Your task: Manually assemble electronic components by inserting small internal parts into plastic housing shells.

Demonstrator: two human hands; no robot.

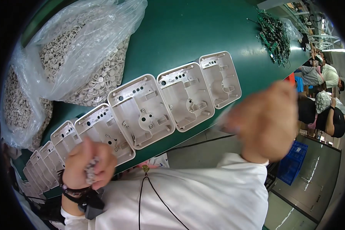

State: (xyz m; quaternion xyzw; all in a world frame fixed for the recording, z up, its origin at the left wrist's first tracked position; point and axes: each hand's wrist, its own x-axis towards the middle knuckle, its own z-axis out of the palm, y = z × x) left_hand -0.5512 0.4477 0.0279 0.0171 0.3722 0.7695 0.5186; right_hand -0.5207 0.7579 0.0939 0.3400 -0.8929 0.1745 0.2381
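Observation:
My left hand (86,161) is closed around a handful of small light-grey plastic parts (91,170), palm turned up, in front of the row of housings. My right hand (268,122) is smeared by motion off the table's near edge, right of the row. A pale blur shows at its fingertips, and I cannot make out whether it holds anything. Closest to it are the rightmost white plastic housing (214,78) and a wider housing (182,96). A large housing (142,111) with round holes lies between my hands. Another housing (103,132) is partly hidden behind my left hand.
Several more housings (51,155) continue the row leftward. Clear plastic bags (92,50) full of small grey parts stand at the back left. A tangle of green circuit boards and wires (274,36) lies far right on the green table (184,30). A blue crate (293,161) and people are at right.

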